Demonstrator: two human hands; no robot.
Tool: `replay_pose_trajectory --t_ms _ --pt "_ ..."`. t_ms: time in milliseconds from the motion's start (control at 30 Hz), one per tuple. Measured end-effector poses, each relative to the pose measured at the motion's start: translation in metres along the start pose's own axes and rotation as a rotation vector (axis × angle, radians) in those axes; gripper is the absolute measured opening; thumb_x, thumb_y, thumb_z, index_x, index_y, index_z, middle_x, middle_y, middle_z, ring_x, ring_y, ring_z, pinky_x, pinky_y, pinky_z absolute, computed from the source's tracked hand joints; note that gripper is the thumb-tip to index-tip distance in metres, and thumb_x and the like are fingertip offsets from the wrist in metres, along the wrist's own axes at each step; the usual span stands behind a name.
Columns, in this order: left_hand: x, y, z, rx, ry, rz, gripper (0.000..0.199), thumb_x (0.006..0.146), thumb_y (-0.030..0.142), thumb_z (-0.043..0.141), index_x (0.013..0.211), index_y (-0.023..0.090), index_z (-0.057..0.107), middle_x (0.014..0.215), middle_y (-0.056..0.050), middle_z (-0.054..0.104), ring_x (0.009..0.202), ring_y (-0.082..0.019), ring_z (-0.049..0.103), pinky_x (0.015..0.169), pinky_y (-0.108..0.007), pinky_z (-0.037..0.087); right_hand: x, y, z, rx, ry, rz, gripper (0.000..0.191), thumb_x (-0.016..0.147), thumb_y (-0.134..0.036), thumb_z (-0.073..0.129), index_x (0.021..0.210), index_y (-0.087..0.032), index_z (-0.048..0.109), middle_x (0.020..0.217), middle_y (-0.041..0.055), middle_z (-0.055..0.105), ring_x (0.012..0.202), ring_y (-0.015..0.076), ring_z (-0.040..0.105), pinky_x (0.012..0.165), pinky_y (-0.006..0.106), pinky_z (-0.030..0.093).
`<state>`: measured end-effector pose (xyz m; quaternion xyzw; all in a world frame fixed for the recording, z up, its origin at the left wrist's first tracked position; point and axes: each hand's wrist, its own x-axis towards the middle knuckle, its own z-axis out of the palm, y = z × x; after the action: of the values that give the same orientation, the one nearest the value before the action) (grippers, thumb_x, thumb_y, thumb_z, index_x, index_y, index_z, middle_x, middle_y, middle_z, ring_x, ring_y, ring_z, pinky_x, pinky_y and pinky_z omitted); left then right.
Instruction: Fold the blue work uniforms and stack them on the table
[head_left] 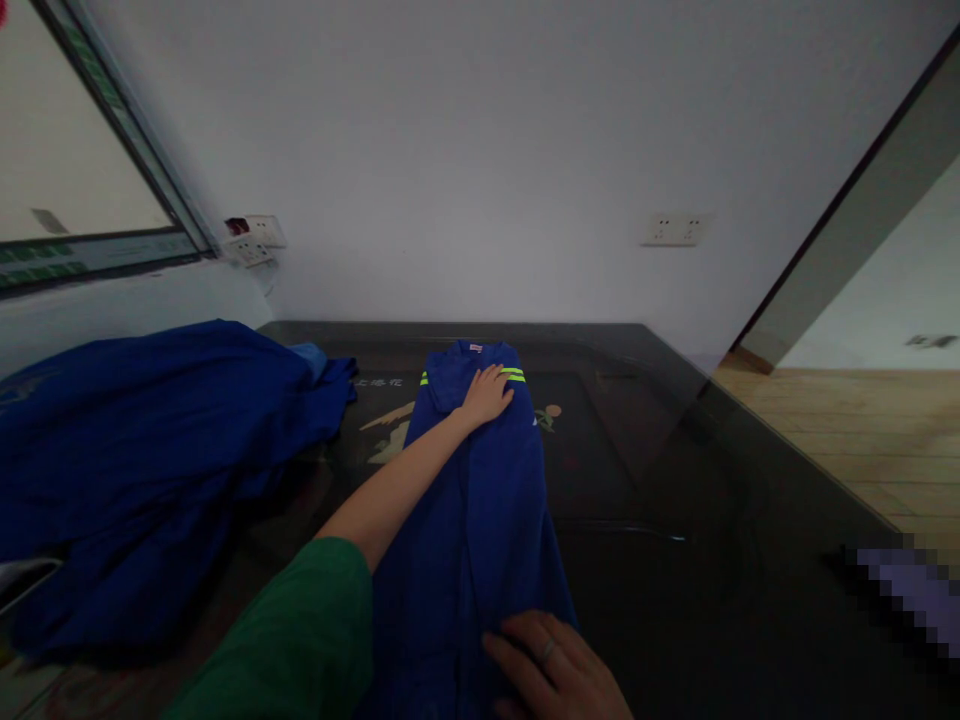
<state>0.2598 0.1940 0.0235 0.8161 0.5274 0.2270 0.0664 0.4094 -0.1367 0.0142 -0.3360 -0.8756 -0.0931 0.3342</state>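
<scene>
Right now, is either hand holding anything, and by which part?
The left hand rests palm down on the striped blue garment, near its collar, without gripping it. Whether the right hand, at the garment's near part, pinches it cannot be told.

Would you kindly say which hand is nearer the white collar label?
Left: the left hand lies on the blue garment just below the label; the right hand is far lower, near the picture's bottom.

The blue jacket [506, 480] has twin neon-yellow stripes [515, 378]; the sleeve [300, 620] is green.
</scene>
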Motion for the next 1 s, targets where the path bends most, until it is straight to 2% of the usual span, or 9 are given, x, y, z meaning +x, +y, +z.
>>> replay_pose_trajectory --t_ms 133,267,367,467,600,667,767,867,1000 --pt "0.005 0.014 0.027 0.004 -0.206 -0.091 0.054 0.091 0.045 0.044 0.14 0.023 0.044 0.155 -0.012 0.029 0.144 -0.032 0.018 0.115 -0.055 0.007 -0.014 0.026 0.004 -0.277 -0.066 -0.061 0.048 0.091 -0.053 0.047 0.124 -0.021 0.061 0.118 0.0075 0.068 0.103 0.0229 0.066 0.077 0.032 0.056" --pt "0.003 0.013 0.037 0.004 -0.203 -0.094 0.055 0.091 0.049 0.042 0.143 0.031 0.041 0.156 -0.006 0.027 0.145 -0.031 0.014 0.114 -0.058 -0.001 -0.046 0.028 0.02 -0.403 -0.112 -0.024 0.058 0.091 -0.062 0.039 0.131 -0.025 0.057 0.123 0.0092 0.066 0.108 0.0255 0.065 0.079 0.037 0.056" --pt "0.0 0.011 0.038 0.017 -0.169 -0.078 0.055 0.091 0.048 0.042 0.143 0.031 0.041 0.155 -0.007 0.029 0.144 -0.031 0.017 0.114 -0.058 0.001 -0.058 0.026 0.022 -0.369 -0.113 0.036 0.062 0.09 -0.064 0.04 0.136 -0.024 0.053 0.124 0.0117 0.065 0.109 0.0269 0.064 0.081 0.038 0.056" --pt "-0.003 0.015 0.037 0.063 -0.073 -0.034 0.05 0.093 0.041 0.042 0.14 0.026 0.045 0.151 -0.01 0.036 0.141 -0.031 0.026 0.115 -0.057 0.006 -0.056 0.028 0.01 -0.222 -0.128 0.038 0.054 0.093 -0.048 0.046 0.14 -0.022 0.047 0.123 0.009 0.066 0.107 0.0225 0.066 0.079 0.033 0.057" --pt "-0.017 0.034 0.016 0.108 0.012 0.21 0.038 0.093 0.022 0.042 0.129 0.019 0.054 0.139 -0.012 0.05 0.132 -0.025 0.04 0.115 -0.05 0.014 -0.049 0.039 -0.014 0.043 -0.192 0.309 0.04 0.093 -0.025 0.047 0.133 -0.024 0.053 0.116 0.0043 0.07 0.101 0.0158 0.068 0.082 0.025 0.057" --pt "-0.036 0.05 -0.007 0.041 -0.076 0.373 0.032 0.093 0.02 0.044 0.121 0.018 0.058 0.128 -0.01 0.058 0.123 -0.023 0.049 0.11 -0.044 0.026 -0.045 0.046 -0.022 0.105 -0.211 0.481 0.029 0.092 -0.024 0.048 0.116 -0.024 0.064 0.108 0.0049 0.072 0.096 0.0165 0.069 0.081 0.025 0.057" --pt "-0.085 0.073 -0.045 -0.14 -0.343 0.642 0.021 0.094 0.029 0.05 0.108 0.019 0.062 0.104 -0.006 0.067 0.099 -0.018 0.061 0.09 -0.031 0.041 -0.033 0.058 -0.029 0.127 -0.294 0.652 0.021 0.091 -0.023 0.048 0.097 -0.024 0.069 0.097 0.0051 0.071 0.089 0.0183 0.068 0.078 0.028 0.056" --pt "-0.148 0.087 -0.072 -0.228 -0.602 0.877 0.025 0.085 0.044 0.064 0.097 0.022 0.063 0.089 -0.001 0.067 0.084 -0.015 0.062 0.076 -0.026 0.041 -0.006 0.073 -0.031 0.104 -0.442 0.696 0.021 0.09 -0.019 0.048 0.095 -0.023 0.068 0.095 0.005 0.069 0.089 0.0199 0.066 0.078 0.032 0.052" --pt "-0.208 0.088 -0.082 -0.226 -0.678 0.967 0.045 0.07 0.056 0.073 0.097 0.021 0.061 0.085 -0.001 0.065 0.082 -0.017 0.059 0.07 -0.027 0.039 0.042 0.098 -0.017 0.014 -0.583 0.661 0.019 0.089 -0.018 0.048 0.096 -0.02 0.065 0.095 0.0066 0.067 0.091 0.0208 0.064 0.077 0.031 0.046"
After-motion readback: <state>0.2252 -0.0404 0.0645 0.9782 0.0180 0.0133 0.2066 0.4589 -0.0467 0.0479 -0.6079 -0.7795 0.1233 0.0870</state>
